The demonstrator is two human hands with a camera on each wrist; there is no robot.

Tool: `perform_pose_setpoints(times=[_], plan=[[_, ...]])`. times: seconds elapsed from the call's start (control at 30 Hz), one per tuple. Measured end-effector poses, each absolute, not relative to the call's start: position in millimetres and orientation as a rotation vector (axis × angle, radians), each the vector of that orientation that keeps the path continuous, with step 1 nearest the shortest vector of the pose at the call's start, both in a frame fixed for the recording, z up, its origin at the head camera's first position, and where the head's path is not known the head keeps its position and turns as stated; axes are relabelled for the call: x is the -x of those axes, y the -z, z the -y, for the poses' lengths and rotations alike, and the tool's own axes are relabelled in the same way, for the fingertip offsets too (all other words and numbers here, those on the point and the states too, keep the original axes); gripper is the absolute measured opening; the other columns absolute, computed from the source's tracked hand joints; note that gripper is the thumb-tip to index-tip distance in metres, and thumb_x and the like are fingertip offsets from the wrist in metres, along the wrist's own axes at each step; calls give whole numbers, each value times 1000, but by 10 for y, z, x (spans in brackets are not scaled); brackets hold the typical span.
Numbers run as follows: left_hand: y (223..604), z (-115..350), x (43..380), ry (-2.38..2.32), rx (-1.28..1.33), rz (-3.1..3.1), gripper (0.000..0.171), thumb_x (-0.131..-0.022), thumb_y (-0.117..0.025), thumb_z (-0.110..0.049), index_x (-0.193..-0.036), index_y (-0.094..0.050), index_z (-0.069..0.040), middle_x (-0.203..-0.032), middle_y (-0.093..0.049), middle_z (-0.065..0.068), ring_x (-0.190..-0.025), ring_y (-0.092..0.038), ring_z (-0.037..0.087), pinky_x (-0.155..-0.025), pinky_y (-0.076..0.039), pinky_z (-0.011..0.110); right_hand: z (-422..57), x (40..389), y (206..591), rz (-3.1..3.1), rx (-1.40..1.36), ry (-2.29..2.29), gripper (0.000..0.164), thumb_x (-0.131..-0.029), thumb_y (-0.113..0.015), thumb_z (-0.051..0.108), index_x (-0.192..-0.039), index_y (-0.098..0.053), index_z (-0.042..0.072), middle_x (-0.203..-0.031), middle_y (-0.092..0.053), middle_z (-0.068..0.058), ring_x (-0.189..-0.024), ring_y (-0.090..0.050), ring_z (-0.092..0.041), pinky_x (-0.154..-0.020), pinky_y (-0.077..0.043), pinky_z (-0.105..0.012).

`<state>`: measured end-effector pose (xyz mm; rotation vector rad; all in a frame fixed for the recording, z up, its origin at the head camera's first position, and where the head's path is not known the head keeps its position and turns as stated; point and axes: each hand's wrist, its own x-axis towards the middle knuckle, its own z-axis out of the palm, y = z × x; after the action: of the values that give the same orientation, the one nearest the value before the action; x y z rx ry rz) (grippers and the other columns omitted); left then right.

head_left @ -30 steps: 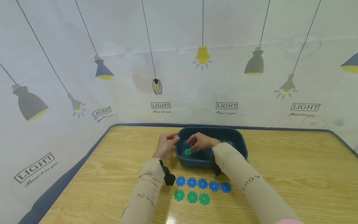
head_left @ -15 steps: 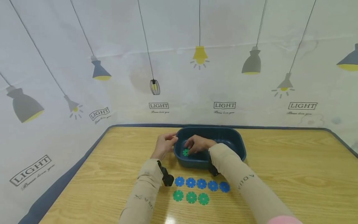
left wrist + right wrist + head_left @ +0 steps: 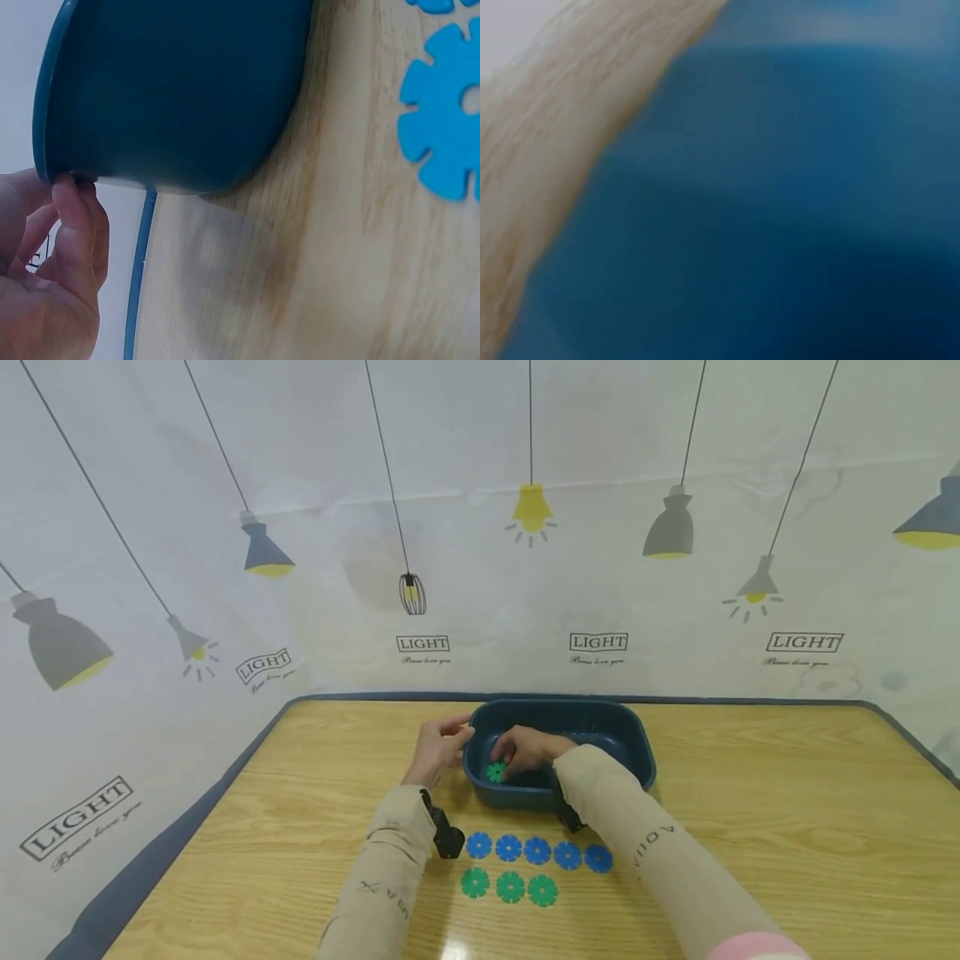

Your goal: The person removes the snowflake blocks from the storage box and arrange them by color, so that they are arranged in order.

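In the head view my left hand is at the left end of a dark blue plastic basin. The left wrist view shows its fingers pinching the rim of the basin. My right hand reaches down inside the basin, fingers bent, with a green notched plastic disc between fingertips and thumb, low by the left end. In front of the basin lie a row of several blue notched discs and a shorter row of three green discs. Only the blurred basin wall and tabletop show in the right wrist view.
The wooden table extends to both sides of the basin. Behind it hangs a pale curtain printed with lamps. A black wrist camera on the left arm sits close to the leftmost blue disc.
My right hand has sunk slightly lower and leftward in the basin, the green disc moving slightly lower with it. My left hand stays at the rim. The whole head view has shifted a little.
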<state>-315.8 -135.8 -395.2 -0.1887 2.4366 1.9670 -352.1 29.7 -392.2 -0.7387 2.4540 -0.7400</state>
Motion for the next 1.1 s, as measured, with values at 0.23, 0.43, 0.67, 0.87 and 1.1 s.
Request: perform_pose_setpoints(times=[0.23,0.43,0.67,0.87,1.1], plan=[[3948,1345,3159,-1977,202,-2436,30,-85,-59,-9,-115,-60,-6,-98,-53,13,-89,-59,31,-55,-52,26,-323,3519,3912,-2456,714,786,20,-72,-70,3,-89,-60,4,-80,-55,-3,-73,-51,-13,-63,-44,-23],[3947,1342,3160,-1980,210,-2432,30,-85,-59,-8,-115,-60,-5,-98,-52,13,-89,-59,31,-51,-50,24,-422,3512,3901,-2435,725,870,12,-75,-66,2,-85,-59,2,-76,-56,-3,-69,-51,-13,-61,-44,-23],[3933,1347,3154,-1972,215,-2432,30,-85,-58,-9,-115,-60,-5,-98,-51,12,-89,-59,30,-51,-50,24,-536,3488,3817,-2356,698,1022,9,-78,-61,-3,-86,-58,-3,-76,-58,-6,-67,-53,-12,-63,-49,-25],[3928,1352,3147,-1989,209,-2437,31,-85,-59,-8,-115,-59,-4,-96,-52,12,-86,-60,29,-52,-51,26,-600,3451,3726,-2281,720,1161,9,-81,-56,-6,-90,-56,-6,-80,-58,-10,-73,-59,-18,-68,-52,-33],[3932,1338,3138,-1999,202,-2431,30,-85,-59,-8,-115,-60,-4,-95,-52,12,-80,-61,23,-52,-51,26,-730,3338,3661,-2241,822,1238,10,-85,-54,-3,-94,-55,-6,-83,-56,-13,-81,-59,-24,-71,-52,-33]])
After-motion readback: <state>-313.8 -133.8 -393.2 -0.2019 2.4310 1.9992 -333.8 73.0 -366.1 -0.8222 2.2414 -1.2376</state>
